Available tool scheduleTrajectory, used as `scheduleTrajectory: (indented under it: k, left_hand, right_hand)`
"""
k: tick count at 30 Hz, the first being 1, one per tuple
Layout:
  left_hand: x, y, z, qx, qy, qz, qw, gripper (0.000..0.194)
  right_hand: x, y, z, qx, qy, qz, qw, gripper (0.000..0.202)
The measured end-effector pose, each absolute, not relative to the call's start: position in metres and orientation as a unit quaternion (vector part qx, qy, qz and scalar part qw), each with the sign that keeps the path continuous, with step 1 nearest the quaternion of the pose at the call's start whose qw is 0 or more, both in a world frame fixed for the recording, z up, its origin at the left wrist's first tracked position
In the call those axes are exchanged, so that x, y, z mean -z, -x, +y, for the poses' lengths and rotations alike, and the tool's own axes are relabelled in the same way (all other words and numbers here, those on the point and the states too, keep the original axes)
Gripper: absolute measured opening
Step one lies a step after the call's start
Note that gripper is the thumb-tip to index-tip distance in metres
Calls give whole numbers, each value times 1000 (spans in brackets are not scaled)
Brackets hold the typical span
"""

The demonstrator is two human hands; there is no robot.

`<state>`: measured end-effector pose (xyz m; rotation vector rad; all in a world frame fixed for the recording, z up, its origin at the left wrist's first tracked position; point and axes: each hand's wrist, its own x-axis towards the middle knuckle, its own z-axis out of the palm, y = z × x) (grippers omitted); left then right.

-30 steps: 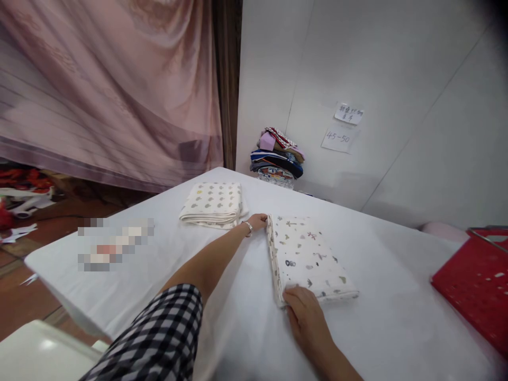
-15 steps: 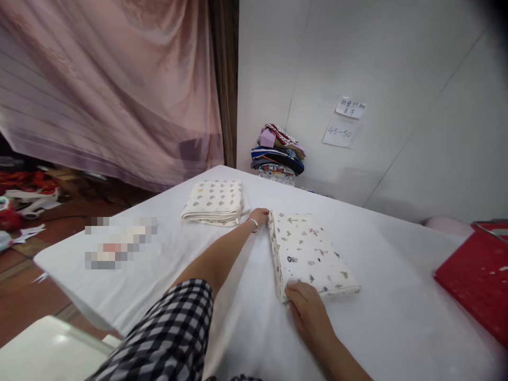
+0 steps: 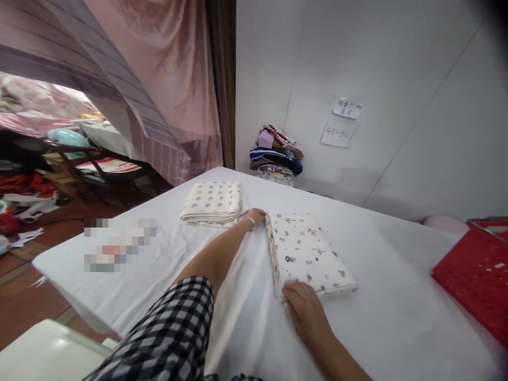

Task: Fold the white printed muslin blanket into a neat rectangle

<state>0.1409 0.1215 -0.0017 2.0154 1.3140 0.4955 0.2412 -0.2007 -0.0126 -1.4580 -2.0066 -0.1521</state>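
Note:
A folded white cloth with small animal and plant prints lies flat on the white-covered table. My left hand, with a bracelet at the wrist, holds its far left corner, the fingers closed at the edge. At the near left corner, my right hand has its fingers curled over the cloth's edge. Left of my left hand rests another folded cloth with rows of grey prints, which neither hand touches.
Behind the table stands a pile of folded fabrics by the wall. A red basket is at the right edge. A blurred-out item lies on the table's left. A white stool stands at the lower left.
The pink curtain at the left has swung aside, showing a chair and fabrics behind it. The view has shifted very slightly; both hands keep their places on the cloth.

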Motion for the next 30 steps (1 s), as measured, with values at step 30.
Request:
scheduleTrajectory:
  k: [30]
  left_hand:
    - [-19,-176,14,-68,-954,283,73,63]
  right_hand:
    - [14,-236,-197,61,578,-764,281,29]
